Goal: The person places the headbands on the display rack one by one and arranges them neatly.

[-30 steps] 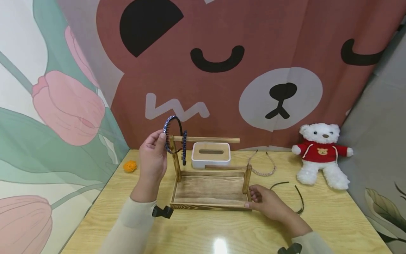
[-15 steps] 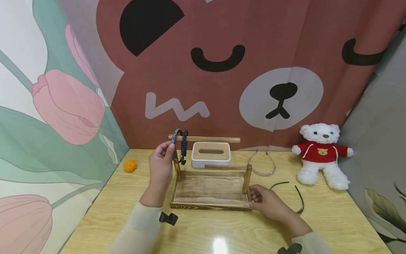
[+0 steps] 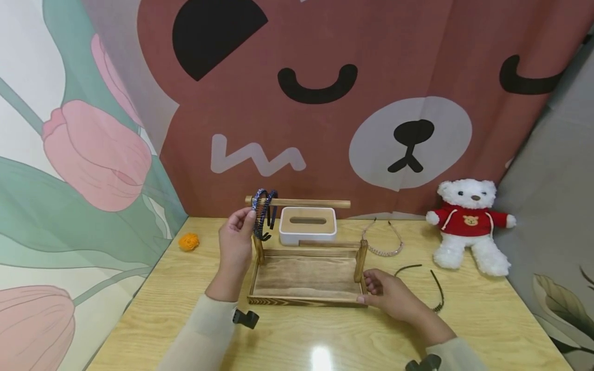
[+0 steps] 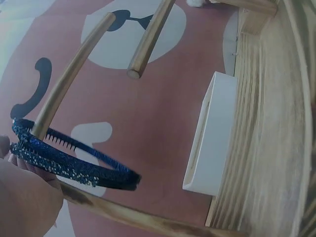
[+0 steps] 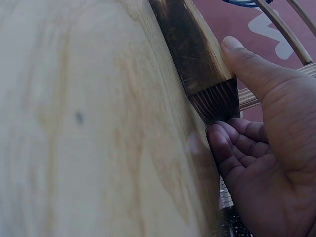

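My left hand pinches a glittery blue headband between thumb and fingers, at the left end of the upper bar of a wooden rack. The headband loops around that bar. Close against it, a second dark blue headband hangs on the same bar. In the left wrist view the two overlap, and comb teeth show inside. My right hand grips the front right corner of the rack's tray base. The right wrist view shows its thumb on the rim and its fingers curled beside it.
A white tissue box with a wooden top stands behind the rack. To the right lie a pink beaded headband and a black headband. A white teddy bear sits further right. An orange flower-like piece lies at left.
My left hand has moved right and slightly down, bringing the glittery headband close to the other one on the bar. That other headband has turned a little. My right hand stays at the corner.
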Action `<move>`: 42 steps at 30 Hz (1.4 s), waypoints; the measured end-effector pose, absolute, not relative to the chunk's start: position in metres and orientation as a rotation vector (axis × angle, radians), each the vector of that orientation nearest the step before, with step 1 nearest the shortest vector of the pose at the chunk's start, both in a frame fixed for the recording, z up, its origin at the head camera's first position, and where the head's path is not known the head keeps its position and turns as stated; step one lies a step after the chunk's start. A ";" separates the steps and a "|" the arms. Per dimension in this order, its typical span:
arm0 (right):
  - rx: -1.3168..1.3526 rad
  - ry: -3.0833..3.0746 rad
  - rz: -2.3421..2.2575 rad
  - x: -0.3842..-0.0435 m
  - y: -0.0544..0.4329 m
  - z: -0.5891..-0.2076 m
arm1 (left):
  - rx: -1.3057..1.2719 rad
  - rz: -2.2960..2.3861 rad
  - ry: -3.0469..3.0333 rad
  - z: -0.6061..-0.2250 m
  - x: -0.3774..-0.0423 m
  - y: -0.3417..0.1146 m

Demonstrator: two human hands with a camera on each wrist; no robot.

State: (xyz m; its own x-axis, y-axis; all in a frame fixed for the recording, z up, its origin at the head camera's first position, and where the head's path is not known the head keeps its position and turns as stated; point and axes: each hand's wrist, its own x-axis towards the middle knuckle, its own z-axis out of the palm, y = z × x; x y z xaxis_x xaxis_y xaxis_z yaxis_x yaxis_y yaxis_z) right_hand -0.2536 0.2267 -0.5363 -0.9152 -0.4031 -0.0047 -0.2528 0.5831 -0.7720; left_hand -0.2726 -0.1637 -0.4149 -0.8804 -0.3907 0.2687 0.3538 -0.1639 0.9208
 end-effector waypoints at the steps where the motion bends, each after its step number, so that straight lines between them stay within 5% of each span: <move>1: -0.553 2.634 -1.240 -0.254 0.227 -0.536 | 0.038 -2.073 -1.662 -0.416 -0.271 -0.166; 11: -0.541 2.615 -1.242 -0.252 0.224 -0.535 | 0.116 -1.644 -2.332 -0.474 -0.247 -0.212; 17: -0.524 2.628 -1.240 -0.253 0.225 -0.535 | -0.097 -1.284 -2.827 -0.503 -0.236 -0.232; 42: -0.559 2.614 -1.258 -0.250 0.225 -0.532 | -0.350 -1.627 -2.873 -0.538 -0.233 -0.254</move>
